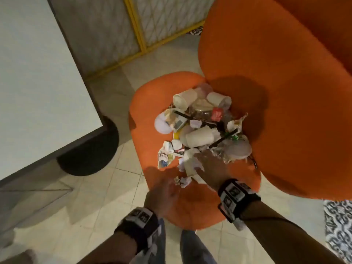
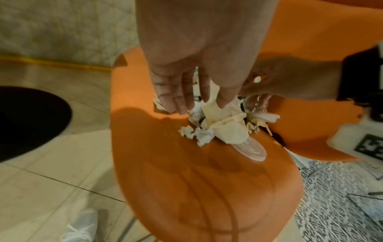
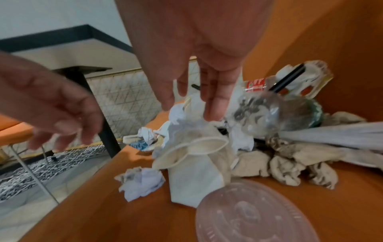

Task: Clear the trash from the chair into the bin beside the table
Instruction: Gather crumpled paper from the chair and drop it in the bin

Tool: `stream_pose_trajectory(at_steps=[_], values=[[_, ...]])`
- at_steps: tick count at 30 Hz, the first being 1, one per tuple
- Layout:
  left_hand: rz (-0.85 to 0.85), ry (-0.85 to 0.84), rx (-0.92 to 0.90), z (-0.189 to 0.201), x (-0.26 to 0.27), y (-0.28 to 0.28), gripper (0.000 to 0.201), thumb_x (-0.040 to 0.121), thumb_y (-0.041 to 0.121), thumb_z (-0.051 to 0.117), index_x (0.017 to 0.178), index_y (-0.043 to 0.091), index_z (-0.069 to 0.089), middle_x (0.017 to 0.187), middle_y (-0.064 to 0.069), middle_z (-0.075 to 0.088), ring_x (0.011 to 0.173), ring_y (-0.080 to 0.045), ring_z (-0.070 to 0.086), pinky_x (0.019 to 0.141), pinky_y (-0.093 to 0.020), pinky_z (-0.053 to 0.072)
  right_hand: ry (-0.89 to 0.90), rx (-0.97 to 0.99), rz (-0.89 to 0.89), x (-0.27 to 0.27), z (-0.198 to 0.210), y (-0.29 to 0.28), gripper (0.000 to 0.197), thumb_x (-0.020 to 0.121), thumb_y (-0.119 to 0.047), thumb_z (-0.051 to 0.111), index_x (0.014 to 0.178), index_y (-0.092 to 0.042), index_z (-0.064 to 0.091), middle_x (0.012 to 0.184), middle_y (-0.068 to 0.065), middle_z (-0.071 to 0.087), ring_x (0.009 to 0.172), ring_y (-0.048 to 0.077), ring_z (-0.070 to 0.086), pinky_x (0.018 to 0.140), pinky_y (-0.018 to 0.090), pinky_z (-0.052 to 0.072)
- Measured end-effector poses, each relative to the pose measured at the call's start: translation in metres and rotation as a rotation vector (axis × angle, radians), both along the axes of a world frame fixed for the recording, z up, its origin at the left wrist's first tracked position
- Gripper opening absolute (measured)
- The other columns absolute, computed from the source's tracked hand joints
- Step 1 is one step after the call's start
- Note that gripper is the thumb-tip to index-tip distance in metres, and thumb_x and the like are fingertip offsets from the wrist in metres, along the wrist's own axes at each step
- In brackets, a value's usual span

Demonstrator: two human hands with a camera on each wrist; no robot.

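So there's a whole heap of trash [image 1: 202,128] piled on the orange chair [image 1: 144,119], pushed up toward the back edge of the seat where it meets the backrest: paper cups [image 1: 199,138], crumpled napkins [image 3: 143,181], black straws [image 1: 224,139], a clear plastic bottle [image 3: 275,111] with a red label, plus a clear plastic lid [image 3: 254,211] lying flat nearer the front edge. The right hand [image 1: 211,166] is down on the near side of the heap, fingers straight and loosely spread, fingertips [image 3: 213,109] touching a squashed paper cup [image 3: 194,162] without really gripping it (no curl around it that I can see). The left hand [image 1: 162,193] hovers just beside it over the front part of the seat, fingers relaxed and a bit bent, holding nothing, close to a small napkin ball [image 1: 183,181]. A white table [image 1: 38,77] stands off the chair's left side with its round black base [image 1: 89,149] on the tiled floor [image 1: 80,216]. I can't pick out a bin in any view.
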State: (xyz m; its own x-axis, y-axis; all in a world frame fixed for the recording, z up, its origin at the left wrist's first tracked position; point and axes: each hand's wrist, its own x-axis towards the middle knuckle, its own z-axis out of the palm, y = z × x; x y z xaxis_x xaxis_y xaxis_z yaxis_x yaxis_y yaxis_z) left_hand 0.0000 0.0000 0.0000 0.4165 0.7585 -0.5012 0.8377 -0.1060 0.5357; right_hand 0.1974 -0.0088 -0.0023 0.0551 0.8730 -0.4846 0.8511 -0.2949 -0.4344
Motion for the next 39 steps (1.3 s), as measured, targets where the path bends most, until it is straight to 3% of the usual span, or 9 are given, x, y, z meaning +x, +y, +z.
stream_pose_trajectory(at_steps=[3,7,11,15,20,27,31,34,39], values=[[0.139,-0.181,-0.016,-0.027,0.025,0.004,0.056,0.083,0.043,0.065,0.131,0.036,0.038,0.125,0.021,0.041,0.113,0.000,0.045,0.097,-0.024,0.041,-0.084,-0.088,0.019,-0.004,-0.022,0.007,0.049,0.096,-0.033,0.046,0.141,-0.023,0.030,0.149,0.008,0.024,0.123,0.026,0.048,0.097,0.036,0.042],[0.143,-0.228,-0.024,-0.075,0.034,0.003,0.084,0.077,0.032,0.074,0.144,0.030,0.023,0.144,0.007,0.033,0.127,-0.011,0.041,0.101,-0.028,0.042,-0.136,-0.038,-0.002,-0.001,-0.040,0.001,0.030,0.092,-0.017,0.049,0.122,-0.017,0.051,0.130,0.009,0.042,0.101,0.027,0.057,0.081,0.037,0.053],[-0.027,-0.058,0.030,-0.091,0.037,0.001,0.064,0.088,0.031,0.060,0.143,0.027,0.028,0.148,0.006,0.019,0.131,-0.022,0.038,0.104,-0.038,0.043,-0.076,0.263,-0.185,0.003,-0.031,-0.013,0.011,0.081,0.000,0.059,0.090,-0.005,0.063,0.089,0.013,0.060,0.070,0.032,0.060,0.057,0.036,0.049],[-0.141,-0.029,0.114,-0.093,0.029,-0.002,0.036,0.097,0.028,0.045,0.133,0.030,0.044,0.153,0.005,0.021,0.141,-0.018,0.022,0.115,-0.035,0.029,-0.146,0.338,-0.379,0.015,-0.003,-0.023,0.024,0.084,0.001,0.054,0.105,-0.006,0.062,0.073,0.014,0.066,0.057,0.029,0.059,0.046,0.033,0.046],[-0.241,-0.030,0.121,-0.096,0.017,0.005,0.030,0.094,0.015,0.050,0.122,0.023,0.049,0.140,0.005,0.037,0.129,-0.015,0.036,0.106,-0.027,0.037,-0.402,0.311,-0.042,0.026,-0.007,-0.001,0.033,0.071,0.004,0.062,0.101,-0.008,0.068,0.087,0.013,0.067,0.075,0.030,0.062,0.058,0.039,0.054],[0.142,-0.125,0.092,-0.090,0.018,0.021,0.018,0.086,0.006,0.051,0.090,0.021,0.041,0.097,0.003,0.046,0.089,-0.013,0.050,0.070,-0.016,0.037,-0.609,0.083,0.230,0.025,-0.022,0.027,0.025,0.075,-0.017,0.057,0.097,-0.014,0.067,0.079,0.004,0.063,0.071,0.025,0.059,0.066,0.034,0.046],[-0.028,-0.082,0.262,-0.093,0.030,0.035,0.026,0.080,0.032,0.061,0.096,0.015,0.050,0.098,0.001,0.050,0.093,-0.015,0.047,0.075,-0.021,0.038,-0.702,-0.016,0.369,0.024,-0.023,0.026,0.035,0.091,-0.018,0.041,0.125,-0.016,0.050,0.109,0.004,0.059,0.097,0.024,0.056,0.085,0.035,0.042],[-0.143,-0.014,0.266,-0.098,0.037,0.044,0.045,0.083,0.039,0.059,0.121,0.017,0.048,0.115,-0.005,0.053,0.106,-0.022,0.050,0.083,-0.029,0.045,-0.714,0.006,0.404,0.030,-0.024,0.028,0.038,0.094,-0.019,0.046,0.131,-0.014,0.043,0.118,0.007,0.054,0.106,0.027,0.051,0.092,0.037,0.038],[-0.257,0.032,0.221,-0.103,0.043,0.050,0.058,0.085,0.036,0.058,0.136,0.019,0.038,0.128,-0.007,0.046,0.117,-0.026,0.044,0.092,-0.032,0.041,-0.726,0.036,0.396,0.040,-0.030,0.037,0.038,0.055,-0.029,0.083,0.091,-0.022,0.072,0.080,0.000,0.066,0.073,0.023,0.060,0.065,0.033,0.046]])
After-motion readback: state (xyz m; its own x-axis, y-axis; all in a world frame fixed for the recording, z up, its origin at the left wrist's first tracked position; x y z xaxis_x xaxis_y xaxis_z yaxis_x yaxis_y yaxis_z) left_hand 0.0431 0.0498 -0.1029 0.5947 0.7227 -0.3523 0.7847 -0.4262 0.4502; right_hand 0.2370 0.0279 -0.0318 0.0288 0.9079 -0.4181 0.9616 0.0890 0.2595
